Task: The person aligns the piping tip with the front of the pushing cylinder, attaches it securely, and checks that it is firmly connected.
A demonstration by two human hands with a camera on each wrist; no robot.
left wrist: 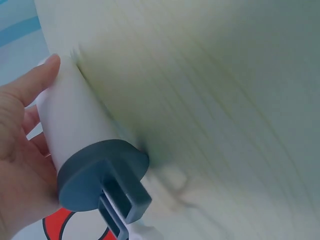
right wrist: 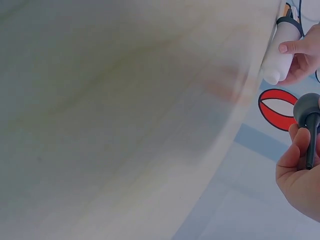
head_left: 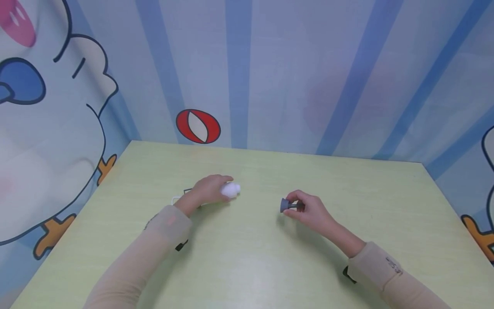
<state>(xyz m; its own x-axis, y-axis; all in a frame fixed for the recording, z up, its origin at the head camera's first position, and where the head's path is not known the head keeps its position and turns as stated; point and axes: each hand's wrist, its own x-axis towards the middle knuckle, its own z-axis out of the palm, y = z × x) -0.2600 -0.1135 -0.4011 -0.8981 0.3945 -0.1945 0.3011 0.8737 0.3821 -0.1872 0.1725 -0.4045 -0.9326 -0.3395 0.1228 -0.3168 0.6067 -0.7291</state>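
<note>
My left hand (head_left: 208, 189) grips a white bottle-shaped cylinder (head_left: 230, 189) lying on its side, its narrow neck pointing right. In the left wrist view the other end of the cylinder is a dark blue-grey base (left wrist: 95, 175) with a slotted bracket (left wrist: 125, 192) sticking out. The thumb lies along one side, with fingers behind. To the right, my right hand (head_left: 314, 211) pinches a small dark grey cup-shaped piece (head_left: 284, 205) with a thin stem. Its wide end faces left, toward the cylinder; the two are apart. The stem (right wrist: 312, 145) runs along the fingers in the right wrist view.
A pale yellow-green table (head_left: 247, 266) lies under both hands. Part of a thin white loop (head_left: 174, 200) shows behind the left wrist. At the table's far edge stands a blue striped backdrop (head_left: 278, 77) with cartoon figures.
</note>
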